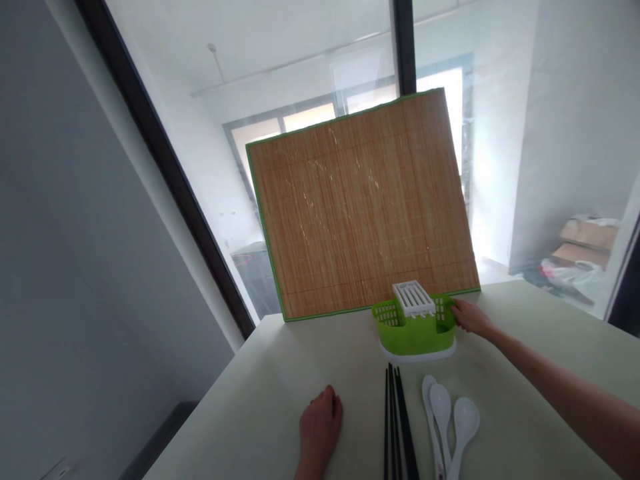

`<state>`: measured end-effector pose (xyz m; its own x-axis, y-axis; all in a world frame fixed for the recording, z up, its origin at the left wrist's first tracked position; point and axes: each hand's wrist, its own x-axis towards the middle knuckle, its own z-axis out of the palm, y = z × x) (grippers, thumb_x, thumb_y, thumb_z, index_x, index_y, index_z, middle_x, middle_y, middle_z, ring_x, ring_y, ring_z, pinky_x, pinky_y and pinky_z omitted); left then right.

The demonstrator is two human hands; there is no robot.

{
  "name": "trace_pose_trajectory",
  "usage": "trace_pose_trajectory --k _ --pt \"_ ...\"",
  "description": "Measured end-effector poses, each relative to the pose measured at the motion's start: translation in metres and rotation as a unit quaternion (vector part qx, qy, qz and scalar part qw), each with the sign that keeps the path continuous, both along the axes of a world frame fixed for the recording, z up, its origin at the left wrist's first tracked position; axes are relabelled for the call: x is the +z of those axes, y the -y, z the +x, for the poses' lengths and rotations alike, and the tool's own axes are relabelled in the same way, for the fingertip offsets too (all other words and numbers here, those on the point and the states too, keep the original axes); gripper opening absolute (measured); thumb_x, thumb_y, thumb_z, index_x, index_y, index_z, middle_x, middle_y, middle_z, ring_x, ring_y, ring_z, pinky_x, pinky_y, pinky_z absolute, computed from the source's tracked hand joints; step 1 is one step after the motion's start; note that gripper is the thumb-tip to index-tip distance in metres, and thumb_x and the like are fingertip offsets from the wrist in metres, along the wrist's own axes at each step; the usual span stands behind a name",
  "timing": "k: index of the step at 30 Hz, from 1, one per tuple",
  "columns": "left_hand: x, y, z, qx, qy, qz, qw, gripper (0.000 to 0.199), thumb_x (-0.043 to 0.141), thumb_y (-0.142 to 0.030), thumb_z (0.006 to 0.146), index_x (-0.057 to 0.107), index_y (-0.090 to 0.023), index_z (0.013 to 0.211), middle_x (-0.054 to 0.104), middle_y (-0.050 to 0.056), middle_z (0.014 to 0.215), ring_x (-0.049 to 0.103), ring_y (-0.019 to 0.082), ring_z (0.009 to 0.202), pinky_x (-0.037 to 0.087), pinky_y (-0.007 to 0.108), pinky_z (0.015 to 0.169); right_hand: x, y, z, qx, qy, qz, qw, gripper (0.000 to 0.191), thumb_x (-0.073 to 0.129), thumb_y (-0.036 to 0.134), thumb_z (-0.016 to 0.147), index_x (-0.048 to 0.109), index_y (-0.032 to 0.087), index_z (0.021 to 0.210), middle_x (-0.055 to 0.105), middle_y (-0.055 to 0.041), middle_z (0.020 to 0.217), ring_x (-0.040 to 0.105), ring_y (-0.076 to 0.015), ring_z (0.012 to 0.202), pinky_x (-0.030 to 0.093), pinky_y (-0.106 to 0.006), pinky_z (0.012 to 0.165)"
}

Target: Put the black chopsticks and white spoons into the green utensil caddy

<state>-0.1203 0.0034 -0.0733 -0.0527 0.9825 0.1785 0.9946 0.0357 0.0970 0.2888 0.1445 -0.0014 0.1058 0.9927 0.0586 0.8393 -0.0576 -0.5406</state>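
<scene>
A green plastic utensil caddy (417, 339) with a white base stands upright on the table, and a white slotted rack (413, 298) sits across its top. My right hand (470, 316) grips the caddy's right rim, its fingertips partly hidden behind the wall. My left hand (321, 423) rests on the table as a loose fist, apart from everything else, with nothing showing in it. Between my hands lie several black chopsticks (394, 420), side by side and pointing away from me. To their right are three white spoons (441, 404), bowls toward the caddy.
Behind the caddy a bamboo mat (360, 207) with green edging leans upright against the glass. The pale table (270, 400) ends at a slanting left edge near a grey wall (90, 233). Beyond the glass at right are cardboard boxes (590, 240).
</scene>
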Motion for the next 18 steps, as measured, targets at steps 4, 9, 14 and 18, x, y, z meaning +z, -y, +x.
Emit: trace_pose_trajectory --k 4,9,14,18 --pt "0.003 0.002 0.001 0.005 0.002 -0.005 1.000 0.029 0.029 -0.030 0.091 0.056 -0.020 0.091 0.065 0.004 0.085 0.059 0.017 0.080 0.037 0.025 0.068 -0.003 0.001 -0.005 0.014 -0.011 0.000 1.000 0.029 0.030 0.022 0.090 0.056 0.012 0.098 0.062 -0.0014 0.061 0.054 -0.0102 0.043 0.037 -0.020 0.043" --pt "0.001 0.001 0.001 0.000 -0.001 0.001 1.000 0.029 0.029 -0.030 0.092 0.056 -0.020 0.090 0.064 0.003 0.083 0.060 0.016 0.079 0.036 0.025 0.067 -0.001 0.012 -0.003 -0.014 -0.016 0.026 0.999 0.037 0.037 0.040 0.090 0.053 0.015 0.113 0.066 -0.0021 0.069 0.059 -0.0132 0.051 0.038 -0.022 0.049" --pt "-0.008 -0.003 -0.003 -0.012 -0.007 0.018 1.000 0.031 0.026 -0.030 0.092 0.055 -0.018 0.091 0.064 0.005 0.081 0.060 0.019 0.077 0.036 0.027 0.066 -0.003 0.058 -0.010 -0.102 0.009 0.102 0.989 0.042 0.031 0.046 0.090 0.047 0.022 0.121 0.067 -0.0040 0.087 0.062 -0.0210 0.077 0.037 -0.027 0.057" --pt "-0.012 -0.005 -0.003 -0.015 -0.010 0.025 1.000 0.031 0.028 -0.032 0.091 0.055 -0.018 0.091 0.064 0.007 0.082 0.060 0.020 0.078 0.037 0.028 0.066 -0.026 0.120 -0.058 0.048 0.057 0.162 0.984 0.021 0.038 0.032 0.088 0.058 0.025 0.091 0.064 0.0000 0.081 0.059 -0.0169 0.073 0.036 -0.026 0.061"
